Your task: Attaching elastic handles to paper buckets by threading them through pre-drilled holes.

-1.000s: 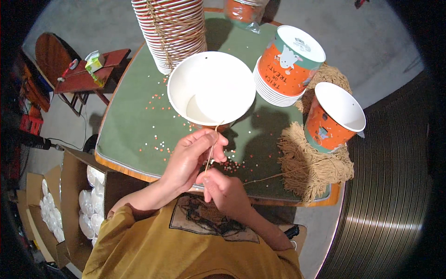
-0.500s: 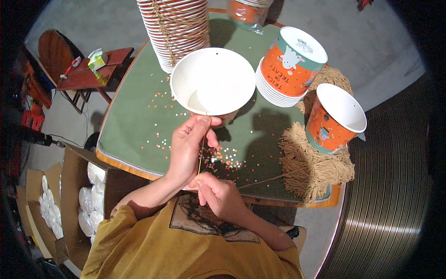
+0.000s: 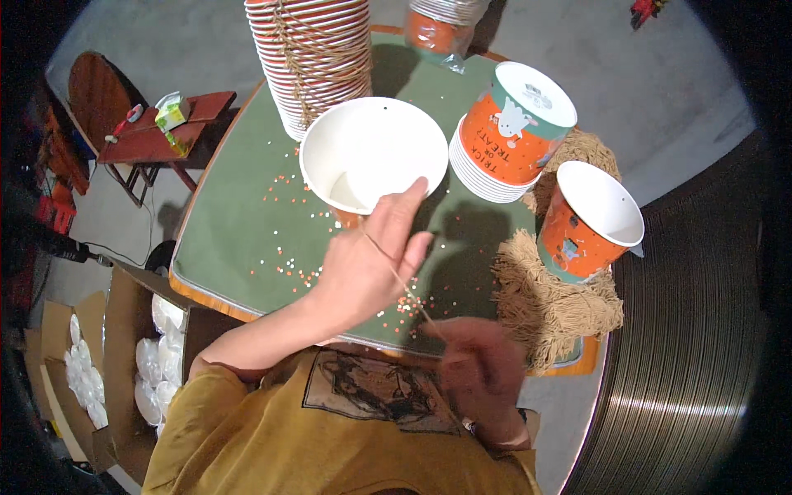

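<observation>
A white-lined paper bucket (image 3: 388,148) with an orange outside stands on the green tabletop, its mouth tilted toward me. My left hand (image 3: 367,264) is at its near rim, fingers stretched out and one fingertip over the inner wall. From that near rim a thin tan cord (image 3: 421,309) runs across the back of my left hand to my right hand (image 3: 483,367). The right hand is blurred, its fingers closed on the cord at the table's front edge. A small hole shows in the bucket's far wall.
Left behind the bucket rises a tall stack of corded buckets (image 3: 318,66). At right are upside-down stacked buckets (image 3: 520,128), a single bucket (image 3: 586,227) and a tan cord bundle (image 3: 553,305). Orange and white paper dots (image 3: 289,264) litter the tabletop. An open carton (image 3: 124,346) stands lower left.
My right hand has moved right and down from beside the left, drawing the cord out longer. My left hand has opened from its pinch at the rim and shifted slightly right.
</observation>
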Demonstrator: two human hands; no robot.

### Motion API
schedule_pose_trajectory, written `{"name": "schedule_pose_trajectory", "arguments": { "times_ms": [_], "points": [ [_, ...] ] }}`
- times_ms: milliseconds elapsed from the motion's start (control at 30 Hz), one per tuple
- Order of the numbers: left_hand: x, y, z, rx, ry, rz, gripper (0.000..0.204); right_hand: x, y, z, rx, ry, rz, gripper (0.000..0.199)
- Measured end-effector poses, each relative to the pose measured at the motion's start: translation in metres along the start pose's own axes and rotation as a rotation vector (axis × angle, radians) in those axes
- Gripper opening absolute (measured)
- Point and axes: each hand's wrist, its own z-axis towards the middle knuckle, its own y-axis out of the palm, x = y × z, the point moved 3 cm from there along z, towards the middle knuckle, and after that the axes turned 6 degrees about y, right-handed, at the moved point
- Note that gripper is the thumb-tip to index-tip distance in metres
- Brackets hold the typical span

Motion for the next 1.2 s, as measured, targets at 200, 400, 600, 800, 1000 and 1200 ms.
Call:
{"name": "schedule_pose_trajectory", "arguments": {
  "times_ms": [200,400,600,800,1000,1200],
  "points": [
    [-0.049,-0.055,0.021,0.168,-0.081,-0.137,0.023,0.020,-0.035,0.015,0.545,0.193,0.213,0.020],
    [-0.133,-0.076,0.047,-0.142,0.029,-0.240,0.037,0.037,-0.015,0.067,0.124,0.266,1.597,0.021],
    [-0.088,-0.085,0.032,0.361,0.220,0.185,0.008,0.059,-0.005,0.080,0.115,0.377,1.819,0.022],
    [0.017,-0.033,-0.020,-0.006,-0.100,-0.519,0.038,0.047,0.013,0.083,-0.060,0.373,1.987,0.026],
    [0.010,0.008,-0.033,-0.366,-0.415,-0.937,0.019,0.058,0.010,0.079,0.071,0.333,1.810,0.025],
    [-0.001,0.006,-0.036,-0.423,-0.462,-0.782,0.021,0.086,-0.003,0.066,0.234,0.528,0.772,0.020]
  ]
}}
